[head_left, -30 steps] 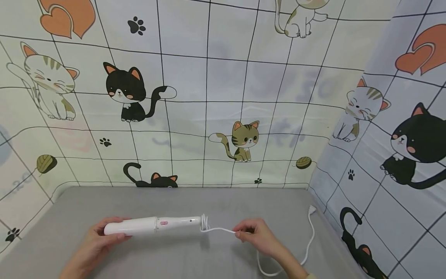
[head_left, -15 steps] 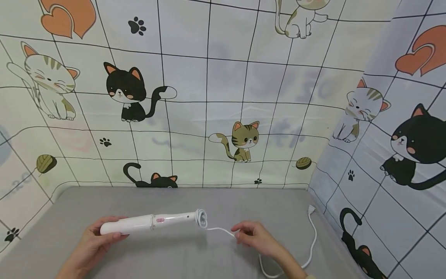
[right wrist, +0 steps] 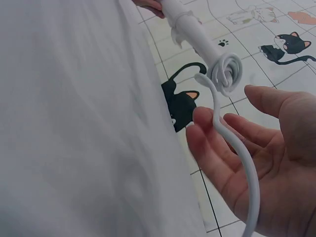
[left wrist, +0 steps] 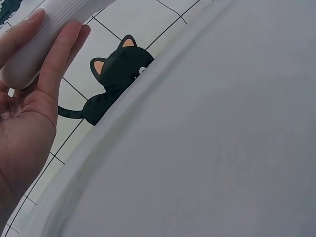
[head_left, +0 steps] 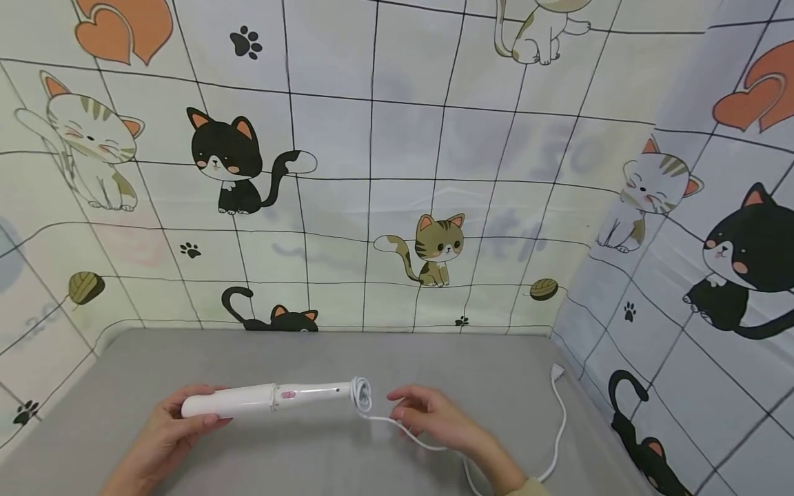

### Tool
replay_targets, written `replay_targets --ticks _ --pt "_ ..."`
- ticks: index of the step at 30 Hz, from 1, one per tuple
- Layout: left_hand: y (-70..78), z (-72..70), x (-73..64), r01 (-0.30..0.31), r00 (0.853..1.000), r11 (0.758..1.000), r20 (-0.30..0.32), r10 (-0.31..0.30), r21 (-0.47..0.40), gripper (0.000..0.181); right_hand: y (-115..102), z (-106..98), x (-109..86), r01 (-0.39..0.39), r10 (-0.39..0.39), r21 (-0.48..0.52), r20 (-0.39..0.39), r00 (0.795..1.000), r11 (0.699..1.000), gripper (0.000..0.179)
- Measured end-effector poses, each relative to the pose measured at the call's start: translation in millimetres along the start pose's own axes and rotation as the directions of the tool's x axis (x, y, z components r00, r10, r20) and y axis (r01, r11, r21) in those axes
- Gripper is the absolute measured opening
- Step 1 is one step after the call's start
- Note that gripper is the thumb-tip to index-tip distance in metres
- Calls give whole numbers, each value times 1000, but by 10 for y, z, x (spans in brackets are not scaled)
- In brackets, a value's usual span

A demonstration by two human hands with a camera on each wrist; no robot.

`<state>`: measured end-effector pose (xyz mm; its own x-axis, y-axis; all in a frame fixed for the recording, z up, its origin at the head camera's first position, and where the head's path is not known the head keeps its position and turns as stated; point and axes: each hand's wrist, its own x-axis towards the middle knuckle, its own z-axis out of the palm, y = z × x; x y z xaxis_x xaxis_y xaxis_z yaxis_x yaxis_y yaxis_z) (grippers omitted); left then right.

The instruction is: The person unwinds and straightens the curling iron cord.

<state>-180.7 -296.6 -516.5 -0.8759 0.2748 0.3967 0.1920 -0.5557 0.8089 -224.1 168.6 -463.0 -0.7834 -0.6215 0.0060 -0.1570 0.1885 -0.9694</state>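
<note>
My left hand grips the thick, rounded end of a white wand-shaped electric appliance, held over the grey-covered table. A pink switch shows near its middle. At the slimmer end a white cord is wound in several loops. From these loops its free length runs down past my right hand. In the right wrist view the cord passes in front of the fingers, with the thumb apart from it. These fingers are loosely bent and pinch nothing. Most of the appliance is outside the left wrist view.
The cord's far part curves across the table to a white plug near the right edge. Cat-print fabric stands behind the table and along both sides.
My right hand has let go of the cord and moved left, closer to the wound loops. The appliance's corded end has turned, showing the loops more face-on. The left hand keeps its grip.
</note>
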Motion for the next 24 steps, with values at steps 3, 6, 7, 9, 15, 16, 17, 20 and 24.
replay_targets --ticks 3,6,7,9,15,16,17,20,24 --pt "-4 -9 9 -3 1000 1000 8 3 -9 62 -13 76 61 -3 1 65 21 1000 998 36" --pt "-2 -6 12 -3 1000 1000 -8 3 -6 62 -12 152 114 -16 7 146 64 998 989 34" --pt "0 -5 10 1 1000 1000 -16 -1 -4 61 -8 174 129 -25 12 167 79 997 986 33" --pt "1 0 3 11 1000 1000 -26 -11 1 61 4 209 154 -43 21 200 110 994 979 32" --pt "2 -1 -5 27 999 1000 -40 -26 14 60 34 258 156 -82 65 146 120 991 986 25" --pt "4 -2 -10 28 999 999 -44 -27 19 60 40 258 152 -88 73 133 116 991 987 24" --pt "7 -3 -16 31 998 999 -50 -30 24 59 48 255 149 -91 78 121 113 991 988 24" --pt "18 0 -30 38 997 999 -67 -36 29 58 64 227 137 -96 87 94 103 991 991 24" --pt "37 6 -35 41 996 999 -81 -38 35 58 64 151 123 -99 94 58 86 992 993 25"
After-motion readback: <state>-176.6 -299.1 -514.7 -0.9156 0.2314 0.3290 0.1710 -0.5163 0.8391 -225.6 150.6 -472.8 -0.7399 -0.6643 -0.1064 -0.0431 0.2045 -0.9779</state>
